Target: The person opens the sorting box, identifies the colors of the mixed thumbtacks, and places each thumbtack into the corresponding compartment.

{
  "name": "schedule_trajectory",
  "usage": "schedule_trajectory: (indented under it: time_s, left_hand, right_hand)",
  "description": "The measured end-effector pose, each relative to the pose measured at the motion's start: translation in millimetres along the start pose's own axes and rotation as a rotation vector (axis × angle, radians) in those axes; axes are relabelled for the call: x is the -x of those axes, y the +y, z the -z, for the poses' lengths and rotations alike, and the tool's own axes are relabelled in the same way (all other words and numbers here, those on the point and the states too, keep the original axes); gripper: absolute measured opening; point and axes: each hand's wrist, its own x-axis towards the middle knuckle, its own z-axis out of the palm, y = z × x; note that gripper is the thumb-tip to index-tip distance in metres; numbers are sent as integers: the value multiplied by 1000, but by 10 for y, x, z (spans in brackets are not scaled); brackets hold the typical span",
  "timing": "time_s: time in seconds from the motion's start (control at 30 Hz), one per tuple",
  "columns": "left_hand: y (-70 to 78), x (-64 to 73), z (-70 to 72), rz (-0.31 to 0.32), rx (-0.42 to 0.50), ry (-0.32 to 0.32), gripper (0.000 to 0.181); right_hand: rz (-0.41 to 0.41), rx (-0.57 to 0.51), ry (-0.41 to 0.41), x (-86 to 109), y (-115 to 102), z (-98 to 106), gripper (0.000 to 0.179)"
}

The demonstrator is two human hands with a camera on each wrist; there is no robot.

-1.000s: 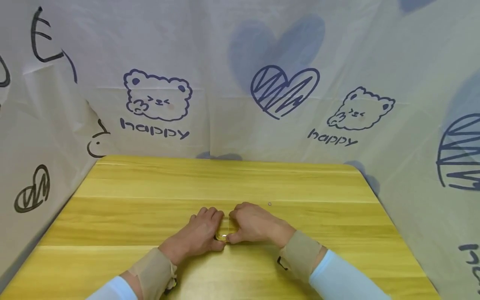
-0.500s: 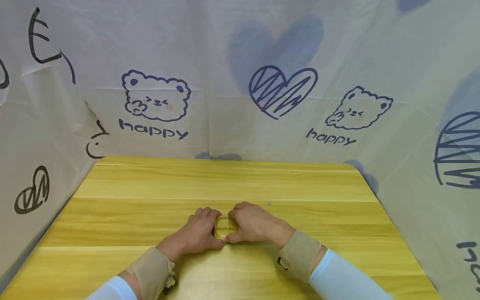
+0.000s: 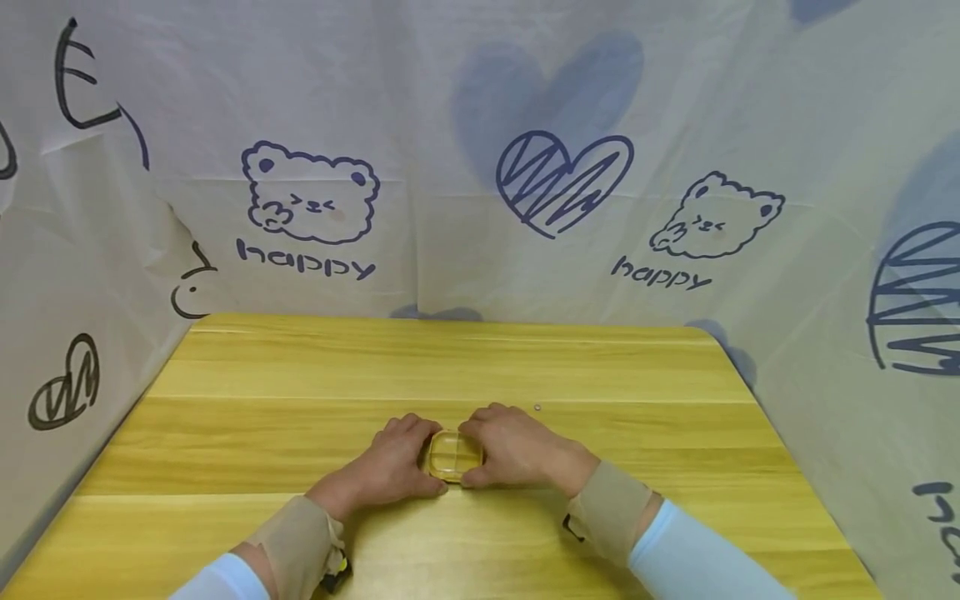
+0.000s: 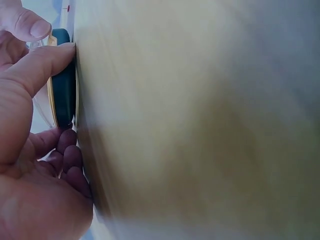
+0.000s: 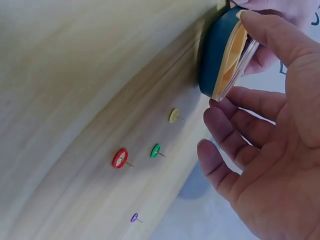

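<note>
A small compartment box (image 3: 454,457) with a clear lid sits on the table between my hands. In the right wrist view the box (image 5: 220,55) shows a dark teal base, a yellow-orange inside and a lid standing slightly apart from it. My left hand (image 3: 390,465) holds the box's left side. In the left wrist view its thumb (image 4: 47,62) lies across the base. My right hand (image 3: 517,450) holds the other side, its thumb (image 5: 270,30) on one edge and a fingertip at the opposite corner. The lower fingers of my right hand are loosely bent.
In the right wrist view a yellow thumbtack (image 5: 173,115), a green one (image 5: 156,151), a red one (image 5: 120,158) and a purple one (image 5: 134,217) lie points up on the wooden table. A tiny speck (image 3: 537,407) shows beyond my right hand. Printed cloth (image 3: 450,100) surrounds the table.
My left hand has shifted slightly left and my right hand slightly right, uncovering more of the compartment box. The box stays at about the same spot.
</note>
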Motion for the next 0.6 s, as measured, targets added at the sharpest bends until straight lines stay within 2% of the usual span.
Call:
schedule_trajectory:
  time_s: [0.3, 0.6]
  left_hand:
    - [-13, -18, -5, -15, 18, -2, 74]
    - [-2, -17, -17, -8, 15, -12, 72]
  right_hand:
    - [-15, -89, -21, -11, 50, 28, 66]
    - [-38, -157, -14, 17, 111, 115, 53]
